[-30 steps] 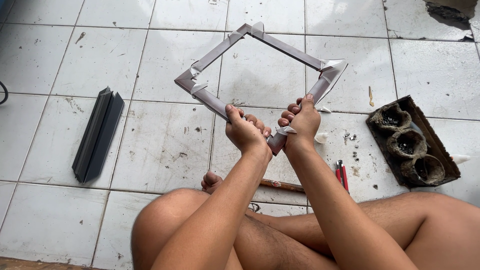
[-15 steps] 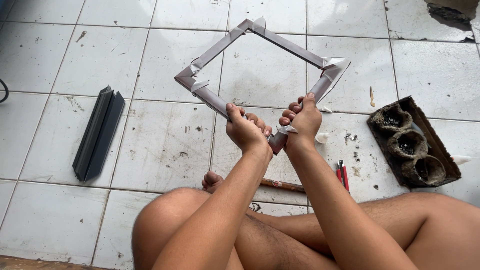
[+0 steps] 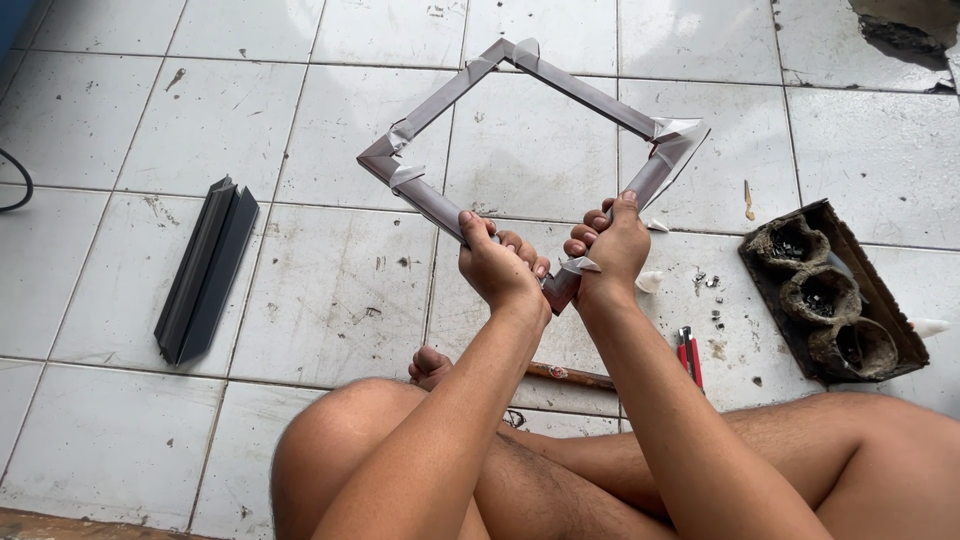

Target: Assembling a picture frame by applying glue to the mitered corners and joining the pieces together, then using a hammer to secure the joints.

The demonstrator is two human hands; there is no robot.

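A square grey metal frame (image 3: 575,92), wrapped in clear film that is loose at the corners, hangs tilted like a diamond above the tiled floor. My left hand (image 3: 498,262) grips its near-left bar close to the lowest corner. On the near-right bar, my right hand (image 3: 606,243) is closed beside that same corner, fingers over a flap of film. Both forearms reach up from my crossed legs.
A short bundle of dark grey profile pieces (image 3: 205,270) lies on the tiles at left. At right sits a dirty tray (image 3: 885,300) with three round cups. Red-handled pliers (image 3: 689,354) and a thin rod (image 3: 570,375) lie near my legs, with small scraps scattered around.
The frame has tipped very slightly; both hands keep the same grip at its lowest corner. Nothing else has moved.
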